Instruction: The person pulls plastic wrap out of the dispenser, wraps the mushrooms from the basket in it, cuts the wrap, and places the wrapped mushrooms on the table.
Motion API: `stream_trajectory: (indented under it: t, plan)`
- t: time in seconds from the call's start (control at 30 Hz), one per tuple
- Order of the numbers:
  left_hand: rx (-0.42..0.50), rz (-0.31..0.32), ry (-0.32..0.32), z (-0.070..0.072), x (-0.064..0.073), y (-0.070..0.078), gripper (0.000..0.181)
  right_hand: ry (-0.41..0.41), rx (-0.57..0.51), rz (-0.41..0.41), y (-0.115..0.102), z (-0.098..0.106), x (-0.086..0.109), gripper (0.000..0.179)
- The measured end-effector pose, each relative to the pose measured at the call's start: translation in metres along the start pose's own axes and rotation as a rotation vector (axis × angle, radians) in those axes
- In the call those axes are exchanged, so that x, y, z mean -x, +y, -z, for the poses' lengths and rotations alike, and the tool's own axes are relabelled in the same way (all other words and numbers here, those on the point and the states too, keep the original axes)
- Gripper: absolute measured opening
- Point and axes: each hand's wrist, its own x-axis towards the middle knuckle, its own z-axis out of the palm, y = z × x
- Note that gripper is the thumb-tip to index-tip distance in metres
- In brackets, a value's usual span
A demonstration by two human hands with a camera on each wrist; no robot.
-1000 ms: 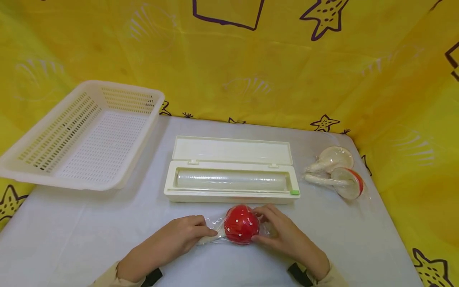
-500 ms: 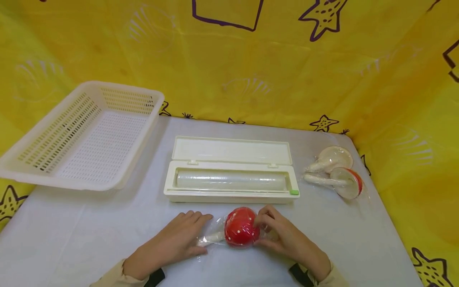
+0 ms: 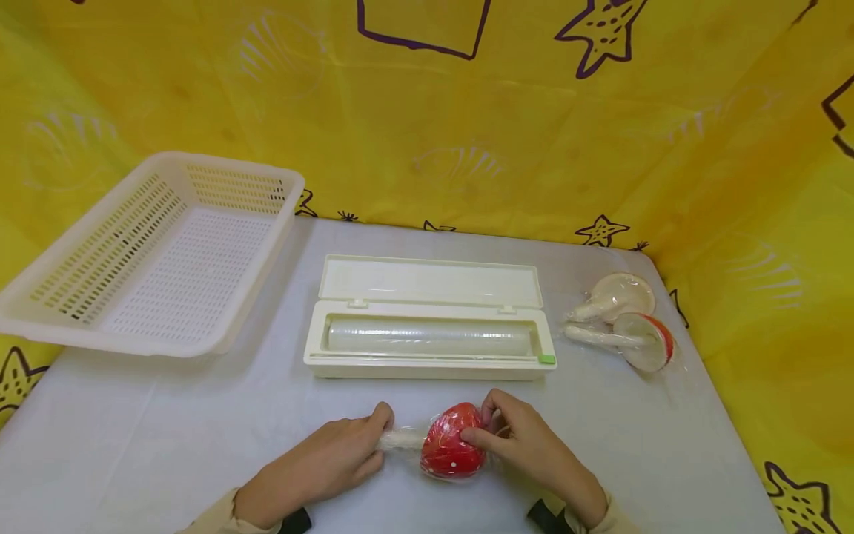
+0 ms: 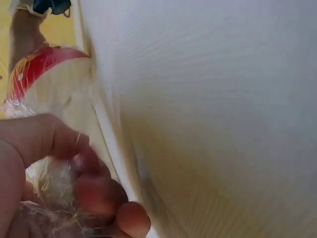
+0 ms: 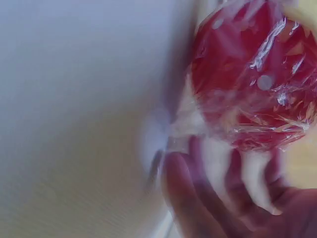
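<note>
Just in front of the wrap box, a toy mushroom (image 3: pixel 448 449) with a red, white-dotted cap and a pale stem is wrapped in clear plastic film. My left hand (image 3: pixel 333 454) grips the stem end; the left wrist view shows crinkled film (image 4: pixel 54 181) around its fingers. My right hand (image 3: pixel 534 445) holds the cap's right side, thumb on the red surface and fingers at the edge. Close up in the right wrist view, film creases cover the cap (image 5: pixel 252 74). The stem's tip is hidden by my left hand.
Behind the hands stands a white cling film box (image 3: pixel 427 369), lid raised, with a film roll (image 3: pixel 430 336) inside. A white slotted basket (image 3: pixel 267 256) stands at the left. Two wrapped toy mushrooms (image 3: pixel 623 293) lie at the right. A yellow patterned cloth (image 3: pixel 427 111) hangs behind.
The mushroom has moved slightly toward me and its cap has tilted. My left hand, flatter half a second ago, now grips the stem; my right thumb has come onto the cap.
</note>
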Motion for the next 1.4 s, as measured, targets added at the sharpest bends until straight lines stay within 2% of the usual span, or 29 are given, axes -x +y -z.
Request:
stream_trajectory:
  t: [0.1, 0.2, 0.27, 0.4, 0.47, 0.57, 0.7, 0.83, 0.93, 1.13, 1.27, 1.4]
  plan:
    - [0.023, -0.005, -0.006, 0.000, -0.001, 0.000, 0.026, -0.059, -0.067, -0.068, -0.004, 0.000, 0.001, 0.045]
    - [0.063, -0.010, -0.022, -0.001, -0.003, 0.000, 0.024, -0.073, -0.110, -0.051, -0.006, -0.001, 0.002, 0.064]
    - [0.085, -0.007, -0.017, -0.001, -0.005, 0.001, 0.019, -0.045, -0.100, -0.027, -0.006, -0.003, 0.001, 0.076]
    - [0.175, 0.049, -0.036, -0.001, -0.007, 0.003, 0.018, 0.068, -0.064, 0.032, -0.003, -0.008, -0.002, 0.092]
    - [0.209, 0.078, -0.058, 0.000, -0.007, 0.003, 0.021, 0.112, -0.049, 0.057, -0.001, -0.009, -0.003, 0.095]
    - [0.204, 0.061, -0.072, 0.001, -0.007, 0.000, 0.026, 0.138, -0.021, 0.043, 0.003, -0.008, -0.003, 0.098]
    - [0.163, -0.015, -0.033, 0.002, -0.009, -0.007, 0.030, 0.149, -0.024, 0.009, 0.005, -0.007, -0.002, 0.099]
    - [0.168, -0.040, 0.017, 0.003, -0.012, -0.012, 0.035, 0.183, 0.003, 0.102, 0.008, -0.007, -0.004, 0.096]
    - [0.172, -0.008, 0.022, 0.004, -0.013, -0.014, 0.039, 0.203, 0.040, 0.185, 0.013, -0.007, -0.004, 0.094]
    - [0.139, 0.115, 0.029, 0.007, -0.015, -0.015, 0.034, 0.196, 0.006, 0.238, 0.020, -0.006, 0.000, 0.090]
    - [0.160, 0.137, 0.038, 0.007, -0.016, -0.015, 0.025, 0.208, 0.032, 0.293, 0.022, -0.008, 0.002, 0.090]
    - [0.221, 0.124, 0.036, 0.006, -0.017, -0.016, 0.023, 0.234, 0.089, 0.326, 0.022, -0.011, 0.003, 0.102]
